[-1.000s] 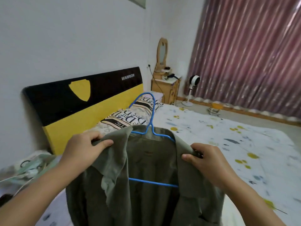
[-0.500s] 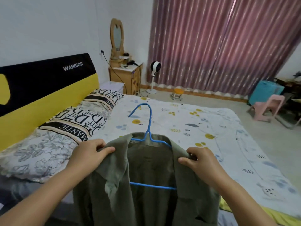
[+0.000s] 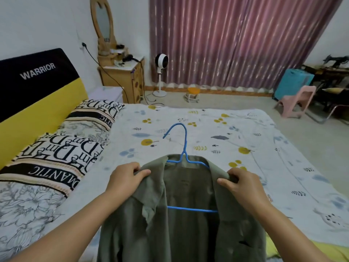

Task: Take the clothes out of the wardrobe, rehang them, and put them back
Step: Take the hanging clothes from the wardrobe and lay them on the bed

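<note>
Olive-green collared shirt [image 3: 188, 214] sits on a thin blue wire hanger [image 3: 184, 148], held up over the near edge of the bed with white leaf-and-flower printed sheet [image 3: 236, 140]. Left hand [image 3: 125, 178] grips the shirt's left shoulder, thumb on top and fingers curled into the fabric. Right hand [image 3: 239, 183] pinches the right shoulder, fabric bunched between thumb and curled fingers. Hanger hook sticks up above the collar, tip pointing left; the lower bar shows across the open shirt front. Shirt front hangs open, left collar flap folded and drooping, body trails down out of frame.

On the bed, left side: pillows with black letter print [image 3: 62, 148] against the black and yellow headboard marked WARRIOR [image 3: 37, 76]. Beyond the bed's far left corner: light wooden dressing table with oval mirror [image 3: 120, 72], clutter on its top too small to tell. Right of that, beyond the bed: white round-headed standing fan [image 3: 160, 72], small orange-topped stool [image 3: 193, 93], dark pink pleated curtain [image 3: 236, 38]. Off the bed's far right corner: pink plastic chair [image 3: 296, 101], teal box [image 3: 293, 83] behind it
</note>
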